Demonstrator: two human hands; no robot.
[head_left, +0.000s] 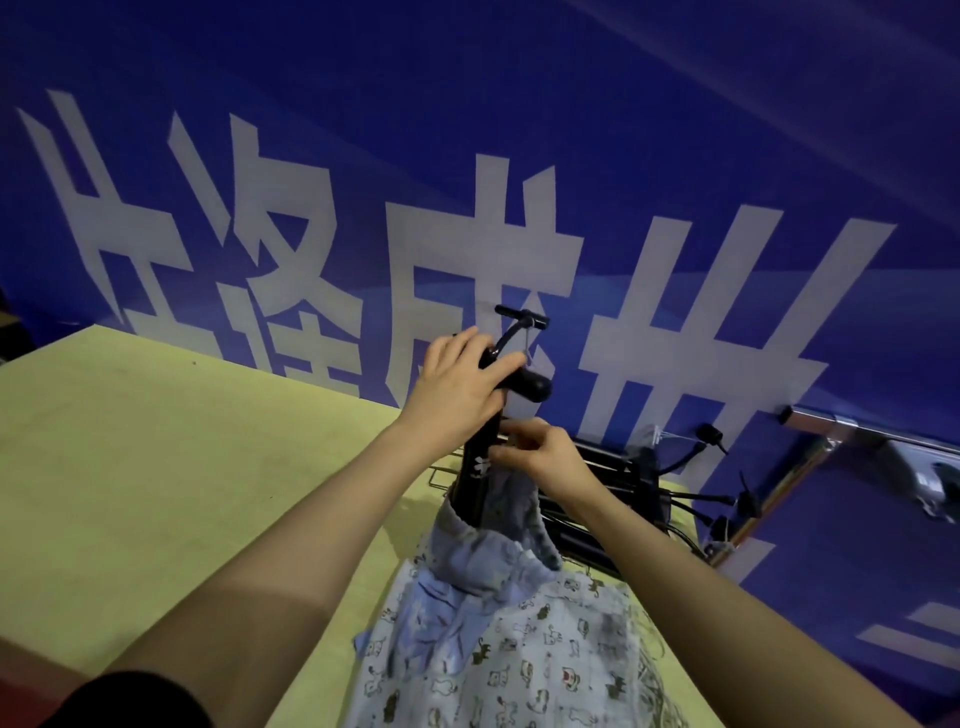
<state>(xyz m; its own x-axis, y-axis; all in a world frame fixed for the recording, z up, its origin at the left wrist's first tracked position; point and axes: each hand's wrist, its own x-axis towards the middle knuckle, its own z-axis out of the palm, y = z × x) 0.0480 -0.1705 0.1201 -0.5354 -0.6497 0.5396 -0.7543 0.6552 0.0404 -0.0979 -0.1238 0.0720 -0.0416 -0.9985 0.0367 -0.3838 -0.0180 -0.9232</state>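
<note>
A black clothes hanger (536, 387) stands on end above the table, its hook (519, 316) pointing at the wall. My left hand (457, 387) grips its upper part. A light blue garment (519, 649) printed with small cartoon animals hangs from the hanger's lower end and spreads over the table toward me. Just below my left hand, my right hand (537, 457) pinches the garment's top edge against the hanger. The hanger's lower end is hidden inside the fabric.
The yellow-green table (156, 467) stretches to the left. A pile of black hangers (628, 499) lies at the back right, against the blue wall (675, 130) with large white characters. A metal rail (831, 422) runs along the wall at the right.
</note>
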